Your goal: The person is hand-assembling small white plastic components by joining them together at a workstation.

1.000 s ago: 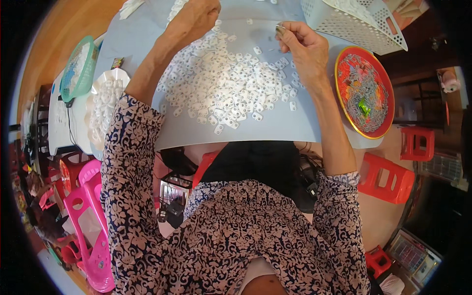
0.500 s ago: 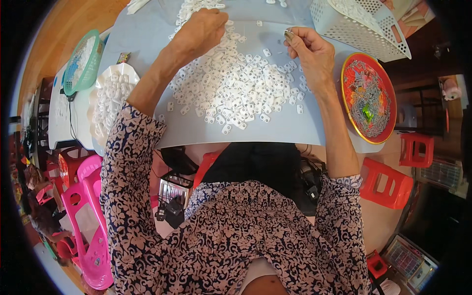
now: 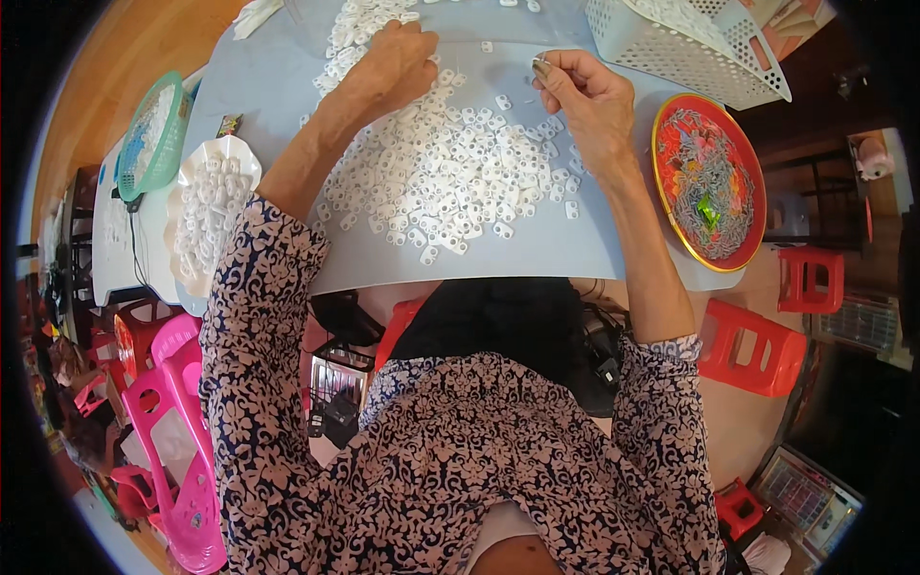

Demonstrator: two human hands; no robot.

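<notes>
A broad pile of small white plastic pieces with round holes (image 3: 450,177) lies spread over the pale blue-grey table (image 3: 565,244). Above the far left part of this pile is my left hand (image 3: 395,69), its back toward me. Its fingers curl down, and whatever they hold is hidden. My right hand (image 3: 592,103) is raised over the table beside the pile's far right side. Thumb and fingers are pinched together, and the thing between them is too small to name. A few loose white pieces lie between the two hands.
To the right stands a red round tray (image 3: 661,172) of small grey pieces, with a white perforated basket (image 3: 613,38) beyond it. On the left are a scalloped white dish (image 3: 244,153) of white pieces and a green basket (image 3: 172,144). Red stools (image 3: 752,347) and a pink chair (image 3: 144,407) stand below.
The whole view has shifted slightly, so the table things sit a little further left. My left hand has come slightly nearer to me; my right hand keeps its pinch.
</notes>
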